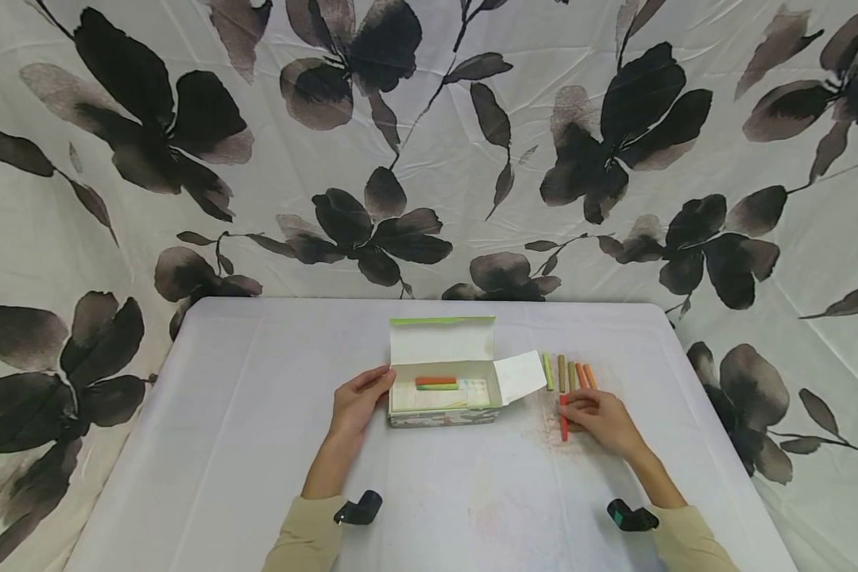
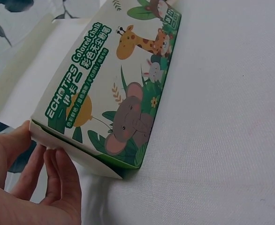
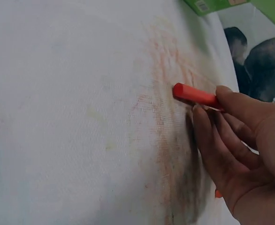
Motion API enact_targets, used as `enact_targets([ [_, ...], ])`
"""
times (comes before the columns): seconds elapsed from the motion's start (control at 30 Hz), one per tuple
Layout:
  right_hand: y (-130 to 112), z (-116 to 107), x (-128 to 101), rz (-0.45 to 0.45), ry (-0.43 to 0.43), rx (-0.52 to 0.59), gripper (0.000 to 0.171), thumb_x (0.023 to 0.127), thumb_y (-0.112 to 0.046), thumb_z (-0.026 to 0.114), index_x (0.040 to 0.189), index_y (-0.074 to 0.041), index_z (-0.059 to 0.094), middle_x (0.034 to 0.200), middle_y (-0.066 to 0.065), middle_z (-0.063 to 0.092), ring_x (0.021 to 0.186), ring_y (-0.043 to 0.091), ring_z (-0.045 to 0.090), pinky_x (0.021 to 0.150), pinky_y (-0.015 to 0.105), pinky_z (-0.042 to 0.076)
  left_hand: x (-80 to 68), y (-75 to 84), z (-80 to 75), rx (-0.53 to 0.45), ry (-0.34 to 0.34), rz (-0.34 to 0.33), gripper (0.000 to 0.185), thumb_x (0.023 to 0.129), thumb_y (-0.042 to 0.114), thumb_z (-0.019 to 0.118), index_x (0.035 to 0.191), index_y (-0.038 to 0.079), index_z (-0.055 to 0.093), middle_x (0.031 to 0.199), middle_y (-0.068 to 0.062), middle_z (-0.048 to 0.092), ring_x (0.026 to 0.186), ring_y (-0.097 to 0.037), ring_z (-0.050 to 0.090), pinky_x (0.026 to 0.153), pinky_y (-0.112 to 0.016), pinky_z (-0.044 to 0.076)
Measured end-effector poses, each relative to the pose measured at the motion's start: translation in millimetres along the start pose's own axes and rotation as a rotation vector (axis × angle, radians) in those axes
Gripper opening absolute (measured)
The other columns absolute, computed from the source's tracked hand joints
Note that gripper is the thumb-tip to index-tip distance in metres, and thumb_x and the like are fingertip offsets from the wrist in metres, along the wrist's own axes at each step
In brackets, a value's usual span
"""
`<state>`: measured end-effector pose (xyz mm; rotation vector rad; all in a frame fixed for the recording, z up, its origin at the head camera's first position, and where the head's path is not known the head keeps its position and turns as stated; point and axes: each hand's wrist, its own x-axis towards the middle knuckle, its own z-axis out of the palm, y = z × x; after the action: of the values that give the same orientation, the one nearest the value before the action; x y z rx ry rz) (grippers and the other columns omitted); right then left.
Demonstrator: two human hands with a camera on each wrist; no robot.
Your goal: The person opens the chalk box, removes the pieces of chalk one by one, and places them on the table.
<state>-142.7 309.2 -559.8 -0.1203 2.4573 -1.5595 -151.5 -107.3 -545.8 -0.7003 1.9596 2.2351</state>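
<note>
While your left hand grips the left end of the box, its thumb sits at the top corner and its other fingers bend against the end panel below, little spread; the box extends to the right from those fingers, its lid raised on the far side, its right flap folded outward; its near wall is pale with green, printed with a giraffe, an elephant and the words "Colored chalk"; inside you have an orange stick lying alongside a green stick on its near side.

Right of the box, a row of sticks lies side by side on the white cloth, from a yellow-green stick at the left to orange ones at the right; your right hand pinches a red chalk stick between thumb and fingertips, closed to its thickness; the stick points toward the near side, its blunt, smooth end free of your fingers; whether it touches the cloth you cannot tell; reddish-brown smudges mark the fabric beneath it.
</note>
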Motion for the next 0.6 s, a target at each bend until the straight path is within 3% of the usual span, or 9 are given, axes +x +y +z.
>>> enact_targets([
  [0.13, -1.6, 3.6, 3.7, -0.025, 0.044, -0.136, 0.030, 0.094, -0.011, 0.076, 0.110, 0.012, 0.066, 0.086, 0.014, 0.074, 0.069, 0.020, 0.073, 0.062, 0.029, 0.061, 0.3, -0.6, 0.3, -0.002, 0.001, -0.001, 0.042, 0.091, 0.019, 0.082, 0.125, -0.001, 0.070, 0.106, -0.004, 0.074, 0.089, -0.008, 0.067, 0.075, -0.017, 0.055],
  [0.27, -3.9, 4.7, 4.3, -0.020, 0.066, -0.174, 0.026, 0.094, -0.010, 0.077, 0.106, 0.011, 0.067, 0.082, 0.011, 0.074, 0.067, 0.020, 0.072, 0.060, 0.028, 0.060, 0.8, -2.0, 1.2, -0.008, 0.001, 0.004, 0.042, 0.091, 0.018, 0.082, 0.125, -0.002, 0.070, 0.105, -0.005, 0.074, 0.090, -0.008, 0.067, 0.075, -0.017, 0.056],
  [0.47, -14.4, 1.5, 4.6, -0.017, 0.085, -0.231, 0.024, 0.098, -0.015, 0.072, 0.106, 0.007, 0.068, 0.083, 0.010, 0.073, 0.069, 0.020, 0.070, 0.060, 0.027, 0.058, 1.4, -2.2, 0.9, -0.001, 0.008, 0.008, 0.042, 0.091, 0.019, 0.082, 0.125, -0.002, 0.070, 0.108, -0.007, 0.074, 0.090, -0.008, 0.067, 0.075, -0.017, 0.056],
  [0.6, -25.6, -2.1, 7.0, -0.032, 0.092, -0.255, 0.027, 0.101, -0.017, 0.068, 0.111, 0.008, 0.069, 0.092, 0.014, 0.075, 0.082, 0.025, 0.073, 0.067, 0.027, 0.058, 1.5, -1.3, -0.4, -0.005, 0.006, 0.009, 0.042, 0.091, 0.018, 0.082, 0.125, -0.002, 0.070, 0.108, -0.007, 0.074, 0.088, -0.007, 0.067, 0.075, -0.017, 0.056],
])
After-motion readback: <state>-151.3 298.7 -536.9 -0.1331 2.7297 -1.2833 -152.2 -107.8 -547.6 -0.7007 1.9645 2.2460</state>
